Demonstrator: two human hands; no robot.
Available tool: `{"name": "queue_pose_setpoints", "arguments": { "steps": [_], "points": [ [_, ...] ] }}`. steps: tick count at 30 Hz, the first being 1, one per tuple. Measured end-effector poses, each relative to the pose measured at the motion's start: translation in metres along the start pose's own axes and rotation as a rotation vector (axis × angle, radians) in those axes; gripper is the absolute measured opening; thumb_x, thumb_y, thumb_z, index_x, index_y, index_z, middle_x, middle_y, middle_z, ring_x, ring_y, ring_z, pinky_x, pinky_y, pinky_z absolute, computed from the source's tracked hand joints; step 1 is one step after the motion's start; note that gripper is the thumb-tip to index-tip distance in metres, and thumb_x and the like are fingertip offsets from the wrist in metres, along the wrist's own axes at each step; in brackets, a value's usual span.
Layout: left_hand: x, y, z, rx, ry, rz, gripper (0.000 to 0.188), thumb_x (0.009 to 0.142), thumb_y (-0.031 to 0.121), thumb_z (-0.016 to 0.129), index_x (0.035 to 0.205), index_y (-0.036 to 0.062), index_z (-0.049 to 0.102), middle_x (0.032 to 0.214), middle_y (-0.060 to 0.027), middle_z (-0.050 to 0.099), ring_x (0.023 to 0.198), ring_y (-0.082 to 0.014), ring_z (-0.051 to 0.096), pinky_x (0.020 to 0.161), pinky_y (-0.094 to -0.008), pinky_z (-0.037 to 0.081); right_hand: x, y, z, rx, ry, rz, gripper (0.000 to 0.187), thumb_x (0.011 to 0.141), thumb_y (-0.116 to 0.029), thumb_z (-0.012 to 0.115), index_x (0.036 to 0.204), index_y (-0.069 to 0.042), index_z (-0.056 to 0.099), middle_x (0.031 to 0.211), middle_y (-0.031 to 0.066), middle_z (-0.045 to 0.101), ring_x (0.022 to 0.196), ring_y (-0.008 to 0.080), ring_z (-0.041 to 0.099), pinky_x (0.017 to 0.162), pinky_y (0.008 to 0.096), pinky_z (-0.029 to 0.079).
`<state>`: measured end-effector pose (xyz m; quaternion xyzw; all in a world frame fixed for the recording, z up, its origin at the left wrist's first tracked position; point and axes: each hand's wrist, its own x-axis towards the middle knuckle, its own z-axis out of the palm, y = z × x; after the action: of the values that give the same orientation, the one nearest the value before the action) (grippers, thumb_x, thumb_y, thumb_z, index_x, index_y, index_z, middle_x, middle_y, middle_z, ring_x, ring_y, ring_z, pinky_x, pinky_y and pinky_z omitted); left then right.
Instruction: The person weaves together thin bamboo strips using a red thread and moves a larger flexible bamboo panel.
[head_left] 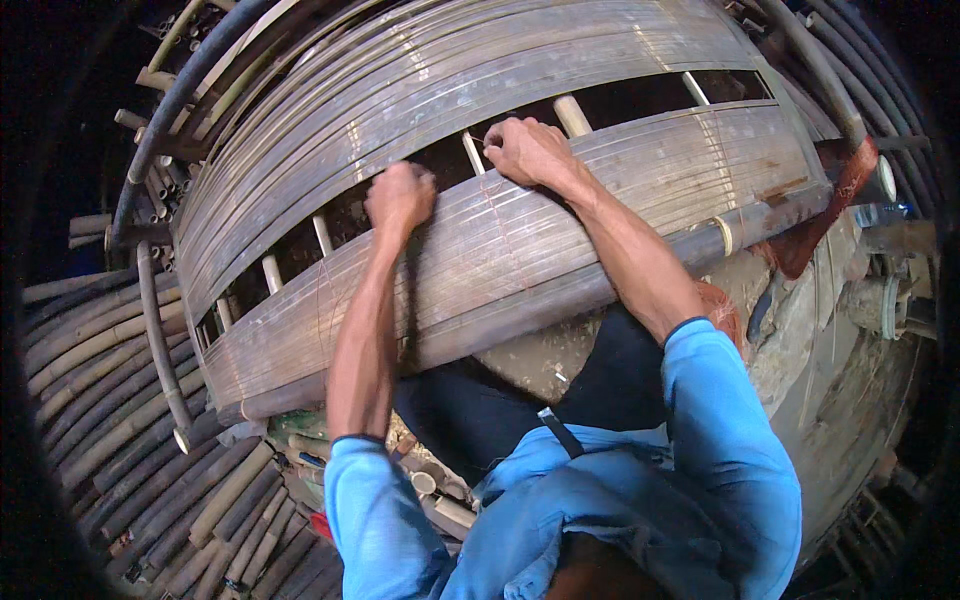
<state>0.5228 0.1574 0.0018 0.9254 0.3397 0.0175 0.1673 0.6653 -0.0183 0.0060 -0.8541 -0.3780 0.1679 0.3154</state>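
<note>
The panel (480, 250) lies right in front of me, a broad spread of thin grey-brown strips running side to side across my view. A dark gap (632, 103) splits it into a far band and a near band. Pale crosspieces (573, 116) bridge the gap at intervals, and fine reddish threads (495, 210) run over the near band, across the strips.

My right hand (528, 152) is at the gap, just beside one of the crosspieces, its fingers curled in toward the thumb; whether they pinch a thread I can't tell. My left hand (400, 200) is over the gap further left, near the edge of the far band. It is blurred, with the fingers bent in close, and I can't tell what, if anything, is in them. Both my forearms reach over the near band.

Along the edge nearest me runs a thick dark pole (530, 312), with a pale ring (725, 236) around it toward the right. Just below are my dark trousers (450, 415) and blue shirt (640, 505).

Further out, orange-red cord (848, 190) hangs at the right end of the panel, near a clear bottle (880, 214). On my left, many long poles (110, 370) lie side by side.
</note>
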Motion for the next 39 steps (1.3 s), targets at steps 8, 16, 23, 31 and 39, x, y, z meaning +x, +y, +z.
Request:
{"name": "queue_pose_setpoints", "arguments": {
  "steps": [8, 16, 23, 31, 39],
  "points": [
    [0.021, 0.025, 0.039, -0.463, -0.149, 0.059, 0.023, 0.082, 0.017, 0.062, 0.085, -0.0025, 0.074, 0.075, -0.0194, 0.071, 0.063, -0.0301, 0.066, 0.067, -0.0429, 0.053, 0.005, -0.001, 0.000, -0.016, -0.111, 0.061, 0.031, 0.089, -0.030, 0.061, 0.100, -0.007, 0.077, 0.099, 0.0233, 0.073, 0.097, 0.0408, 0.070, 0.088, 0.0476, 0.054],
    [-0.056, 0.049, -0.014, -0.358, 0.208, 0.448, 0.022, 0.089, 0.022, 0.072, 0.098, 0.0008, 0.074, 0.117, -0.0146, 0.065, 0.117, -0.0312, 0.054, 0.102, -0.0405, 0.043, -0.012, 0.005, -0.028, 0.333, -0.192, -0.267, 0.034, 0.094, -0.032, 0.068, 0.111, -0.003, 0.072, 0.106, 0.0129, 0.071, 0.096, 0.0222, 0.065, 0.087, 0.0323, 0.051],
    [-0.176, -0.012, -0.091, -1.378, -0.047, 0.317, 0.069, 0.097, 0.036, 0.051, 0.148, -0.0102, 0.039, 0.158, -0.0281, 0.031, 0.153, -0.0323, 0.019, 0.125, -0.0431, 0.006, -0.074, -0.031, 0.009, 0.255, 0.324, -0.572, 0.043, 0.093, -0.037, 0.067, 0.119, -0.003, 0.067, 0.125, 0.0172, 0.064, 0.120, 0.0350, 0.059, 0.105, 0.0450, 0.044],
    [-0.269, -0.038, -0.125, -1.877, 0.127, 0.330, 0.053, 0.107, 0.032, 0.042, 0.058, 0.0137, 0.044, 0.070, -0.0090, 0.051, 0.070, -0.0277, 0.047, 0.103, -0.0453, 0.033, -0.105, -0.093, 0.051, 0.237, 0.264, -0.835, 0.038, 0.088, -0.043, 0.071, 0.081, -0.007, 0.060, 0.096, 0.0123, 0.065, 0.108, 0.0276, 0.063, 0.101, 0.0468, 0.045],
    [-0.325, -0.012, -0.149, -1.224, 0.004, 0.278, 0.052, 0.097, 0.035, 0.061, 0.057, 0.0082, 0.041, 0.054, -0.0016, 0.039, 0.052, -0.0191, 0.033, 0.063, -0.0399, 0.037, -0.155, -0.086, 0.046, 0.357, 0.182, -0.730, 0.050, 0.080, -0.036, 0.080, 0.057, -0.008, 0.045, 0.059, 0.0082, 0.045, 0.061, 0.0279, 0.048, 0.069, 0.0389, 0.040]
  ]
}}
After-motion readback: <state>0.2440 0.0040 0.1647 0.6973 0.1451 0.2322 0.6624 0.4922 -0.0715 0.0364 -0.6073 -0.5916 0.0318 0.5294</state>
